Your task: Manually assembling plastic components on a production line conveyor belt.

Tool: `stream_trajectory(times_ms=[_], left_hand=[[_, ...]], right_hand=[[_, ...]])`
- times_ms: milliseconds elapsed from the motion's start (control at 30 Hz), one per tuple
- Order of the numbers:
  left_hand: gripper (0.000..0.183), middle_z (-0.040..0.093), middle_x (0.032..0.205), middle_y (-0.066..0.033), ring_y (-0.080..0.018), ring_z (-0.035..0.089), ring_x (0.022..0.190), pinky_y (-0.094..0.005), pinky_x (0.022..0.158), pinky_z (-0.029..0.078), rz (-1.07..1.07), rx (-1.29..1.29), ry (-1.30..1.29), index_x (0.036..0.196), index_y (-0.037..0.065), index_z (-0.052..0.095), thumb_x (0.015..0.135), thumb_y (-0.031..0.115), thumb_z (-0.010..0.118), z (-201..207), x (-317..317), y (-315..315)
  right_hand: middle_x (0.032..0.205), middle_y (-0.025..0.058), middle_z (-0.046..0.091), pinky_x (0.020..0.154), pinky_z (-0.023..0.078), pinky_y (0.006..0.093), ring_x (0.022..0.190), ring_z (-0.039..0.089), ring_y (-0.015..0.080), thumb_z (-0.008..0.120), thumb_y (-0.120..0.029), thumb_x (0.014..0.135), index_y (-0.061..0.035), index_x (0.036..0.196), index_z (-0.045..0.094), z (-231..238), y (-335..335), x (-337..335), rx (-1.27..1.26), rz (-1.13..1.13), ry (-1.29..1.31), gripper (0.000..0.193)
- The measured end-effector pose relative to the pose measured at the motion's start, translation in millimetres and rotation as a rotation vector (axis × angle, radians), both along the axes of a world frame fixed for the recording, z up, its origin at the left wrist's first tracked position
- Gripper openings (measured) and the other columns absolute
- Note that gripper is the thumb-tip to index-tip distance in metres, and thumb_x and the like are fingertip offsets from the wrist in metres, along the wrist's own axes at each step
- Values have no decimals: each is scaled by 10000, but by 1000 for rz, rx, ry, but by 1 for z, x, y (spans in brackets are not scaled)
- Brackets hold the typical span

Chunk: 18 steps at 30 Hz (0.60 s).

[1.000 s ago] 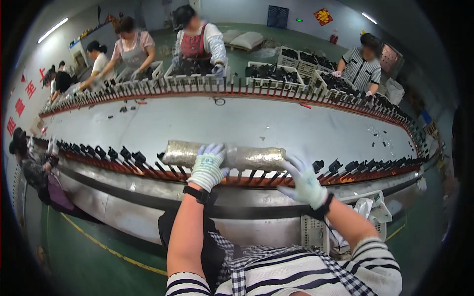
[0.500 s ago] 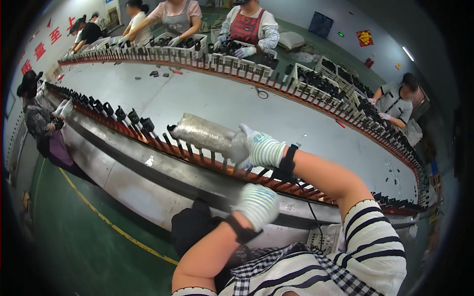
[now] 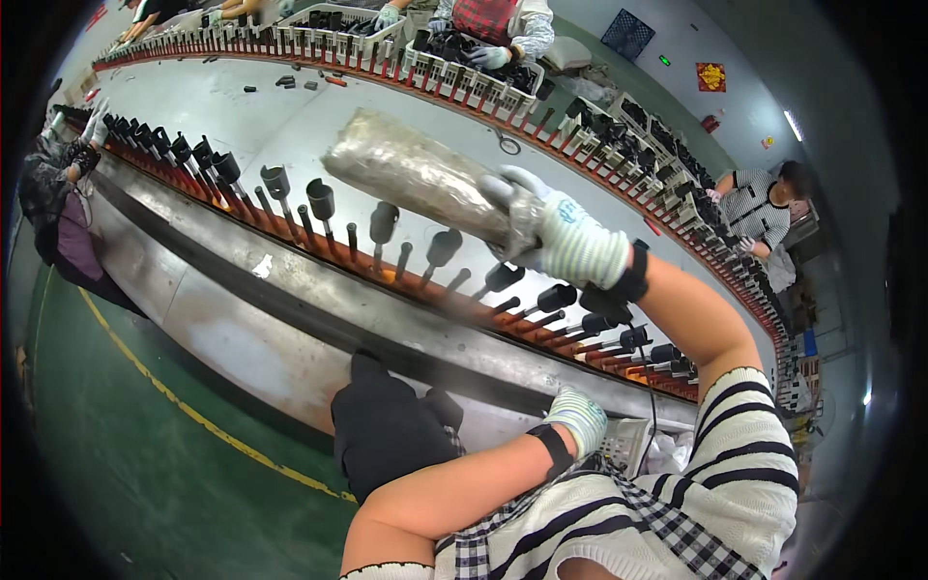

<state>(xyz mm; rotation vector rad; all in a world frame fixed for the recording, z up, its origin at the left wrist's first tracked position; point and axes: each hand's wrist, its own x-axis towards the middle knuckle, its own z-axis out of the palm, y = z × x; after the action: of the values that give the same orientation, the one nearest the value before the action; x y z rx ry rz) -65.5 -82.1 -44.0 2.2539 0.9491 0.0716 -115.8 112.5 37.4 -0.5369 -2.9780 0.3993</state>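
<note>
Its fingers curled round the roll's (image 3: 416, 174) four-o'clock end, my right hand (image 3: 577, 240) should clear the six-o'clock cups (image 3: 321, 199); my left hand's (image 3: 578, 420) grip I can't tell.

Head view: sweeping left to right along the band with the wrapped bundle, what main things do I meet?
Co-worker with purple garment → wrapped bundle → right hand, gripping the bundle's right end → co-worker in striped top.

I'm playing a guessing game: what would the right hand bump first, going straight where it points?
The right hand would meet the long plastic-wrapped bundle it grips; beyond, probably pale tabletop, though depth is unclear.
</note>
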Motion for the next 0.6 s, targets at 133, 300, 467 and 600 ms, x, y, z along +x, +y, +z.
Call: stream_trajectory(times_ms=[133,300,467,600], left_hand=[[297,792,1103,-93,-280,749,1014,-495,836,524,33,-26,51,1132,147,812,957,247,594,-10,-4,-4],[303,791,1118,-69,-278,740,1048,-470,837,522,-72,-22,11,1160,137,804,967,257,604,6,-11,2],[300,780,1146,-111,-300,731,1067,-477,897,508,-65,38,-16,1178,110,793,981,226,598,25,-40,9],[302,776,1122,-149,-326,728,1053,-504,937,492,-10,176,-37,1145,75,797,960,227,613,30,-67,17]], right_hand=[[1472,295,448,1004,530,484,1164,622,492,860,-302,739,-204,1587,392,-20,2,12,44,-29,-211,974],[1427,253,515,995,536,454,1136,644,454,872,-261,703,-188,1597,378,-52,13,-10,-100,-135,-241,1024],[1439,247,512,1029,519,427,1192,633,406,873,-186,695,-132,1565,424,-17,14,-28,-45,-101,-71,981],[1416,279,503,1051,508,461,1220,602,471,881,-262,703,-135,1562,430,-23,17,-18,45,-80,-185,978]])
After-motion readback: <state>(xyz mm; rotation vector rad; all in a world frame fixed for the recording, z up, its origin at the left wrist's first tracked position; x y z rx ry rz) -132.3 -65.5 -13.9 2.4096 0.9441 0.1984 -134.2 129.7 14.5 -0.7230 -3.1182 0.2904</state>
